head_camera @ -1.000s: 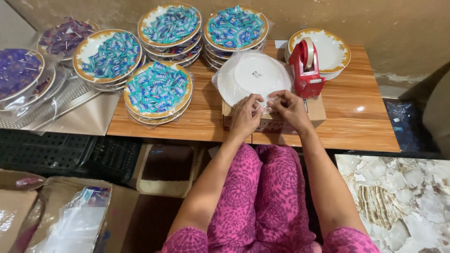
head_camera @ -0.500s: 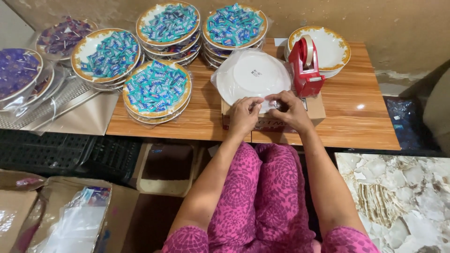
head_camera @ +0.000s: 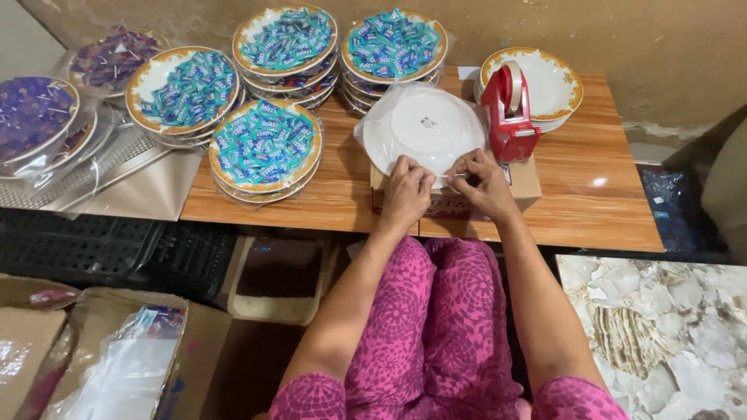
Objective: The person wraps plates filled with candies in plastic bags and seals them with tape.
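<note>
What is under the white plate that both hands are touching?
The upturned white plate, in clear plastic wrap, rests on a cardboard box. The plate and both hands cover the box top.

Bench: wood-grain laminate, smooth, semi-gloss, with a light glare spot at 3 o'clock.

Upturned plate at 12 o'clock of the hands: white glazed ceramic, wrapped in clear crinkled plastic film that shines. Left hand and right hand press on that film.

Cardboard box under the plate: matt brown paperboard.

Tape dispenser, 1 o'clock: glossy red plastic.

Sweet-filled plates, 10 to 12 o'clock: glazed ceramic with gold rims, holding shiny blue-green foil wrappers.

Purple plates, 9 o'clock: under glossy clear wrap.

Crate, 8 o'clock: matt black plastic.

Wall: rough, dull plaster.

Clothing: pink printed cloth, matt.
</note>
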